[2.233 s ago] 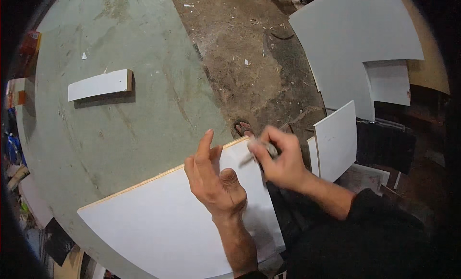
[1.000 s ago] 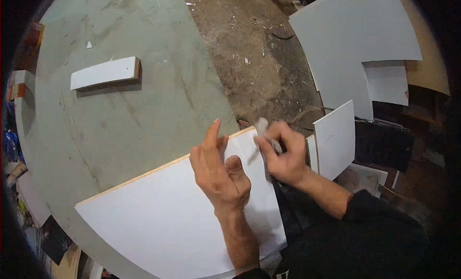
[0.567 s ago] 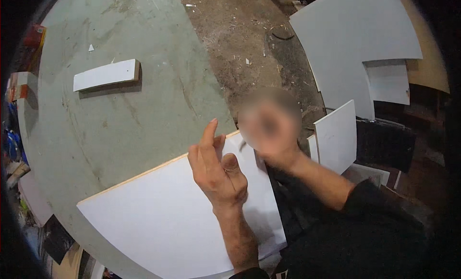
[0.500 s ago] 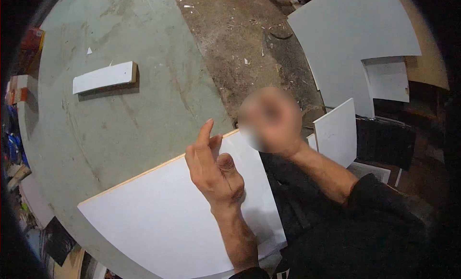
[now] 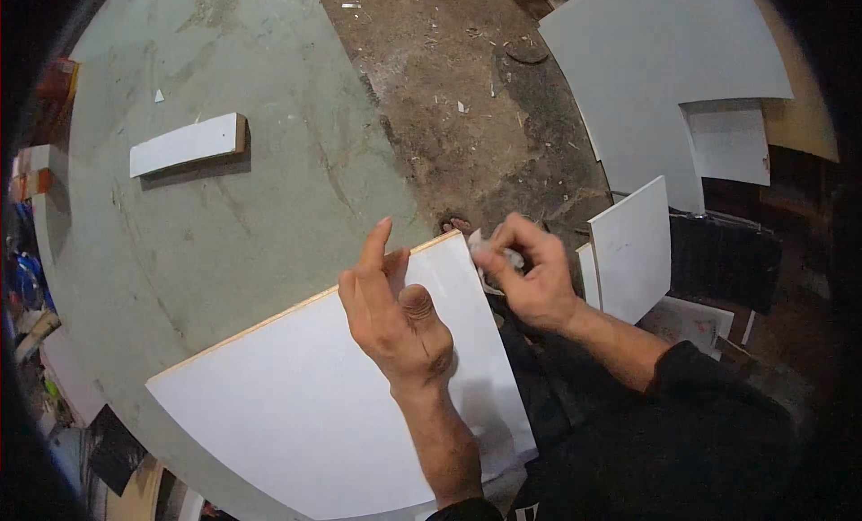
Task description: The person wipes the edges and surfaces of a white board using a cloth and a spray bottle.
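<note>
A white board (image 5: 296, 404) with a bare tan edge lies on the greenish table in front of me. My left hand (image 5: 395, 328) is over its upper part, fingers apart and the index finger reaching past the tan edge. Beside the board's far right corner, my right hand (image 5: 534, 274) is closed on a crumpled white cloth (image 5: 488, 252). The cloth is at the board's right edge; whether it presses on the edge I cannot tell, since the fingers cover part of it.
A short white block (image 5: 186, 147) lies on the green tabletop (image 5: 278, 198) at the far left. Debris litters the brown floor (image 5: 449, 99) beyond the table. Large pale panels (image 5: 628, 72) stand at the right, with a smaller white panel (image 5: 633, 252) nearer me.
My right hand, smeared out by a blur before, now shows clearly and sits slightly lower. My left hand stays over the board. The view has shifted slightly.
</note>
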A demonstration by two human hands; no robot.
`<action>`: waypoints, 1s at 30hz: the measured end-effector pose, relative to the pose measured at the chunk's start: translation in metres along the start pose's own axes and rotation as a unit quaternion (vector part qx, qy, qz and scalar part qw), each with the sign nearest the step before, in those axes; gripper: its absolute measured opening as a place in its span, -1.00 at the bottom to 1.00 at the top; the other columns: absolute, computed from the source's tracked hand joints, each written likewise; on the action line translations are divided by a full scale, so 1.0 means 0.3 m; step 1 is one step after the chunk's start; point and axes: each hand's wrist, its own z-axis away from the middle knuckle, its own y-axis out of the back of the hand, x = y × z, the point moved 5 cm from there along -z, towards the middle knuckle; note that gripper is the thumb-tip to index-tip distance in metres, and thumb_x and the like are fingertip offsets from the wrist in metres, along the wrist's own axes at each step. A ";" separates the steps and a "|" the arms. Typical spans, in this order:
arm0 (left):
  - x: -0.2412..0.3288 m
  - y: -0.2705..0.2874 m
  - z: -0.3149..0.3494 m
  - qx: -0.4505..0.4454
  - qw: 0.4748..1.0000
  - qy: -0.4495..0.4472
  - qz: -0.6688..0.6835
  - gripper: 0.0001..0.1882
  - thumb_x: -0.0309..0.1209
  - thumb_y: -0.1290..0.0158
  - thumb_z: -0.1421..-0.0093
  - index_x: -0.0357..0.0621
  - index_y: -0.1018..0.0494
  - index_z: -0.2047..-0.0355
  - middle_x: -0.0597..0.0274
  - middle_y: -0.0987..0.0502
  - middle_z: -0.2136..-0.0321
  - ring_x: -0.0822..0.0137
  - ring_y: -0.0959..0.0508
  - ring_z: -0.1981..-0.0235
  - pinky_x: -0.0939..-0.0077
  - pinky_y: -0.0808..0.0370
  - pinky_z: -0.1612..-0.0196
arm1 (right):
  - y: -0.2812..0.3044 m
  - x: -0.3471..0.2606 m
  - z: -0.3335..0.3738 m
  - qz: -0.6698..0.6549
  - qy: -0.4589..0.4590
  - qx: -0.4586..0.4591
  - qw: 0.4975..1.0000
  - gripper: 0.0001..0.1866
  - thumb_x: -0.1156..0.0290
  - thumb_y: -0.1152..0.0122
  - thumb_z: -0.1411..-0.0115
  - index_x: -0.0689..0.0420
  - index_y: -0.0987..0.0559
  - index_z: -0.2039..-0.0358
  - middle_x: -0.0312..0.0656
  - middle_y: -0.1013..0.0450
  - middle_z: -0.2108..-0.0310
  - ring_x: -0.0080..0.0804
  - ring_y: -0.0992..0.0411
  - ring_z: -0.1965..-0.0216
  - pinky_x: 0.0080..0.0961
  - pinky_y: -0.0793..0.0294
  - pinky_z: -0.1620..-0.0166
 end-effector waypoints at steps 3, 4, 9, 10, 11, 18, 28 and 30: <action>-0.006 0.003 0.001 -0.008 1.000 0.001 0.007 -0.22 0.19 0.41 -0.36 -0.32 -0.43 -0.04 0.00 -0.46 0.31 0.25 -0.49 0.28 0.36 -0.66 0.23 | 0.046 -0.005 0.019 -0.026 -0.047 -0.004 0.999 -0.81 0.44 -0.31 -0.17 0.24 -0.49 0.46 -0.25 -0.42 0.57 -0.63 -0.36 0.47 -0.56 -0.37 0.37; -0.003 0.010 0.002 -0.009 1.000 0.001 0.005 -0.22 0.19 0.41 -0.37 -0.32 -0.43 -0.05 0.00 -0.46 0.31 0.25 -0.50 0.28 0.37 -0.66 0.22 | 0.048 -0.018 0.041 -0.007 -0.028 -0.031 0.999 -0.82 0.43 -0.31 -0.18 0.24 -0.50 0.44 -0.24 -0.44 0.55 -0.62 -0.38 0.45 -0.55 -0.40 0.35; -0.009 0.005 0.006 -0.010 1.000 -0.007 0.019 -0.24 0.17 0.41 -0.37 -0.31 -0.43 -0.04 0.03 -0.49 0.25 0.26 -0.48 0.28 0.42 -0.65 0.24 | 0.015 0.026 0.137 0.001 -0.033 -0.077 0.997 -0.85 0.47 -0.34 -0.15 0.25 -0.55 0.36 -0.18 -0.52 0.47 -0.54 -0.49 0.38 -0.52 -0.48 0.24; -0.012 0.005 0.010 -0.014 1.000 -0.003 0.019 -0.25 0.17 0.41 -0.38 -0.31 -0.43 -0.04 0.03 -0.50 0.24 0.26 -0.48 0.28 0.43 -0.65 0.24 | 0.011 0.006 0.137 0.007 -0.034 -0.052 0.998 -0.85 0.49 -0.34 -0.14 0.26 -0.54 0.37 -0.17 -0.53 0.46 -0.54 -0.49 0.39 -0.51 -0.46 0.29; -0.015 0.004 0.010 -0.012 1.000 -0.005 0.019 -0.25 0.17 0.41 -0.38 -0.31 -0.43 -0.04 0.04 -0.50 0.23 0.26 -0.48 0.28 0.42 -0.65 0.24 | 0.003 0.005 0.139 -0.008 -0.061 -0.048 0.997 -0.85 0.49 -0.35 -0.14 0.25 -0.53 0.40 -0.21 -0.50 0.46 -0.58 -0.43 0.41 -0.55 -0.42 0.32; 0.000 -0.019 0.006 -0.028 0.999 -0.019 -0.018 -0.22 0.19 0.43 -0.37 -0.31 -0.44 -0.04 0.04 -0.52 0.24 0.24 -0.48 0.27 0.38 -0.64 0.22 | -0.012 -0.027 0.030 0.082 0.002 0.004 0.997 -0.78 0.44 -0.36 -0.16 0.22 -0.49 0.52 -0.37 -0.38 0.58 -0.69 -0.29 0.51 -0.63 -0.29 0.47; 0.004 -0.001 0.010 -0.014 1.000 -0.007 0.016 -0.23 0.19 0.42 -0.37 -0.29 -0.44 -0.04 0.00 -0.51 0.26 0.25 -0.50 0.28 0.36 -0.65 0.24 | 0.102 0.016 0.045 0.021 -0.070 -0.011 0.997 -0.84 0.41 -0.32 -0.19 0.16 -0.50 0.41 -0.31 -0.49 0.50 -0.61 -0.43 0.52 -0.60 -0.43 0.45; 0.002 0.009 0.007 -0.013 1.000 -0.010 0.008 -0.24 0.18 0.41 -0.37 -0.29 -0.44 -0.04 0.00 -0.51 0.25 0.24 -0.50 0.28 0.37 -0.65 0.23 | 0.036 0.003 0.113 0.030 -0.012 -0.046 0.998 -0.84 0.52 -0.35 -0.13 0.20 -0.50 0.47 -0.28 -0.46 0.52 -0.60 -0.43 0.46 -0.59 -0.42 0.41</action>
